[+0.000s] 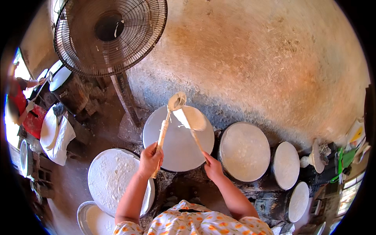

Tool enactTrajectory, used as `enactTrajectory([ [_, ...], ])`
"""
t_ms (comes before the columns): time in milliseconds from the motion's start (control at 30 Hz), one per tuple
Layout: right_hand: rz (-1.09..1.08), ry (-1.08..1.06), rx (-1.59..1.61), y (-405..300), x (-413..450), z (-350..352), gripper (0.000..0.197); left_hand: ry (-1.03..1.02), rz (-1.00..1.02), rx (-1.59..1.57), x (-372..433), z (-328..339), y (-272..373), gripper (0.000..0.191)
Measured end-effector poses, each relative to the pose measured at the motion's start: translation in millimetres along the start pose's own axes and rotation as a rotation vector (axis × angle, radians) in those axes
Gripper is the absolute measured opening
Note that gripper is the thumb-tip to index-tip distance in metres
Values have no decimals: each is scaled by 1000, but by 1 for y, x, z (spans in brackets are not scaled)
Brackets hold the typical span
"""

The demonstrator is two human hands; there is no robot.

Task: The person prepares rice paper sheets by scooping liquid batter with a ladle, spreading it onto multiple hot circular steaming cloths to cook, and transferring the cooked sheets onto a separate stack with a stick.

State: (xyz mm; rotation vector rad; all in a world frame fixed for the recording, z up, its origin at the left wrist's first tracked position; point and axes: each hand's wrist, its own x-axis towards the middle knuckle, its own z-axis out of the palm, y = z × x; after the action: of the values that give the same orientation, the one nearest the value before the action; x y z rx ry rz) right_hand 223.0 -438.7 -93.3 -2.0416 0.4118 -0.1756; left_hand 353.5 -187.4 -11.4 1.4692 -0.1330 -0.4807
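My left hand [151, 159] is closed around the thick, wrapped handle of a ladle [177, 101], whose pale-coated bowl is raised in front of the wall. In my right hand [213, 167] is the thin handle of a flat, broad-bladed paddle [192, 118]. The blade appears above the far part of a round, smooth pale griddle [176, 147]; whether it touches the surface I cannot tell. The ladle bowl and paddle blade look close together. Beneath my left forearm, a second griddle [107, 173] carries a lumpy white layer, partly hidden by the arm.
A basin [81, 216] of white batter stands at lower left. Several round griddles [245, 151] with pale layers line the right side. A large fan [110, 38] stands at upper left, before the wall [249, 64]. Another person [22, 102] holds a long-handled tool at far left.
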Motion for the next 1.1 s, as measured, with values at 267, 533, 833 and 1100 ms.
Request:
enactTrajectory([
  [267,75,-74,-238,-18,0,10,59,-205,-76,-808,-19,-18,2,25],
  [533,-165,-304,-242,-25,-22,9,61,3,-32,-334,-29,-20,-12,21],
  [833,36,-113,-180,-12,48,-10,54,-86,-126,-667,-38,-25,-11,32],
  [1100,-161,-269,-103,11,27,-41,53,67,7,-565,-52,-14,0,33],
])
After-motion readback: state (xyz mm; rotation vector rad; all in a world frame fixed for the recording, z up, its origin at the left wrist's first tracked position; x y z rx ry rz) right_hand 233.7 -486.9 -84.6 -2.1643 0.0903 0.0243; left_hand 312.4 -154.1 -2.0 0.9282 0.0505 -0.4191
